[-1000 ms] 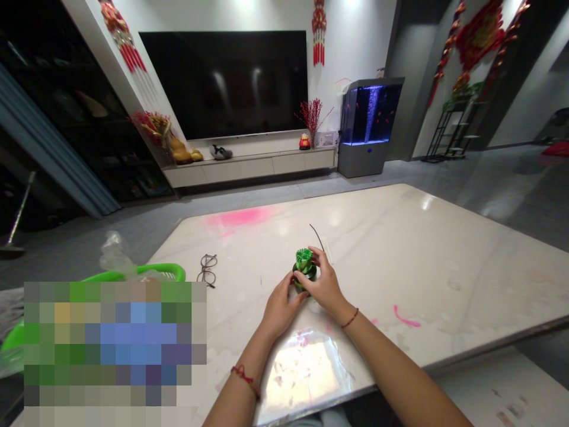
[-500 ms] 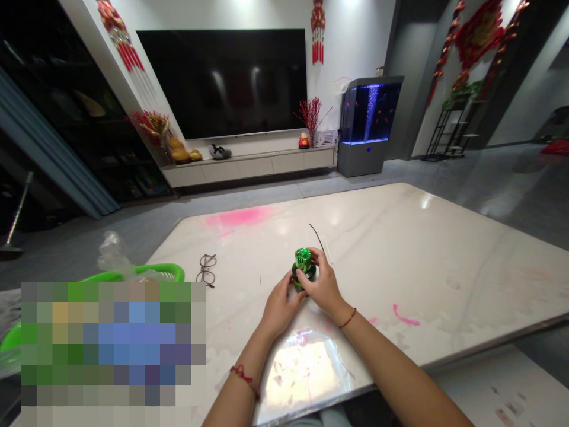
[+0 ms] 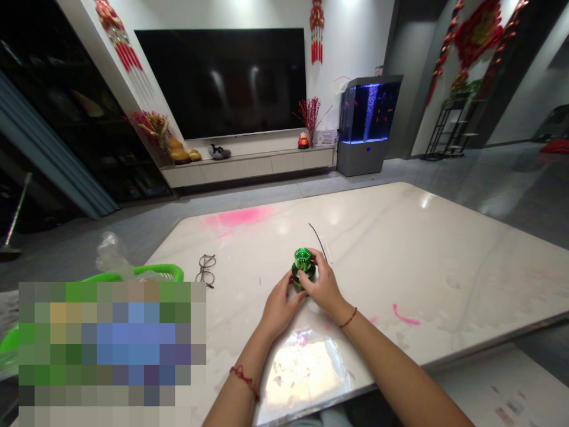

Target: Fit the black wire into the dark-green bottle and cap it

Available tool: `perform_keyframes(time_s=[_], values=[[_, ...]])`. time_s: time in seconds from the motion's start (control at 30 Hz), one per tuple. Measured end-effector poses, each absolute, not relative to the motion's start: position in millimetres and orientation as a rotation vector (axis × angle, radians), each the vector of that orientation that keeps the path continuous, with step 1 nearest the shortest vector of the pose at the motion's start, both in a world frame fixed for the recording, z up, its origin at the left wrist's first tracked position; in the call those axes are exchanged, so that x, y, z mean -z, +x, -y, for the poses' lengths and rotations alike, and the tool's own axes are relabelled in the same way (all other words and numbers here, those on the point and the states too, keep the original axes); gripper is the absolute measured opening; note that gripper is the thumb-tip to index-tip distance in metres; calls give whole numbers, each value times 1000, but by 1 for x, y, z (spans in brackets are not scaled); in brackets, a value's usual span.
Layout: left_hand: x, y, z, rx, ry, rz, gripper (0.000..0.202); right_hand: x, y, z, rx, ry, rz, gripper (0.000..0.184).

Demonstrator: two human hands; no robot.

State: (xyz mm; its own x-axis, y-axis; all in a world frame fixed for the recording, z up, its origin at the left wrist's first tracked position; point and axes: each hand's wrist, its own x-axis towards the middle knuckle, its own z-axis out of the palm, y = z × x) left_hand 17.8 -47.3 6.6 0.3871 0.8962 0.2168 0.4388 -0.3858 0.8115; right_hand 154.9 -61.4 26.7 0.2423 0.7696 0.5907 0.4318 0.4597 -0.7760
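In the head view, a small round object (image 3: 303, 259) with a ribbed, shiny metallic-green top, a wider black ring and a green lower part stands over the table; its exact kind I cannot make out. My left hand (image 3: 283, 303) is closed around its lower left side. Fingers of my right hand (image 3: 323, 281) wrap its right side, with the thumb across the front of the black ring. My fingers hide part of its base. Just beyond it, a thin black strip (image 3: 317, 238) and a thin white stick (image 3: 329, 251) lie on the tabletop.
The pale marble-patterned table (image 3: 382, 249) bears pink stains (image 3: 237, 217). Eyeglasses (image 3: 207, 271) lie to the left, near a green basket (image 3: 173, 273) with clear plastic; a pixelated block covers the lower left. A shiny clear sheet (image 3: 306, 370) lies at the near edge.
The ribbed green top sits turned slightly differently between my fingers. Both hands keep almost the same place and grip.
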Motion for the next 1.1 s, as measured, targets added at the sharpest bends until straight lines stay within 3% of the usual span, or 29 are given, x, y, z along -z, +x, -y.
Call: perform_keyframes(time_s=[1.1], values=[[-5,18,46,-880,1986,-1141,59,-31,151,60,-231,-1158,1371,43]])
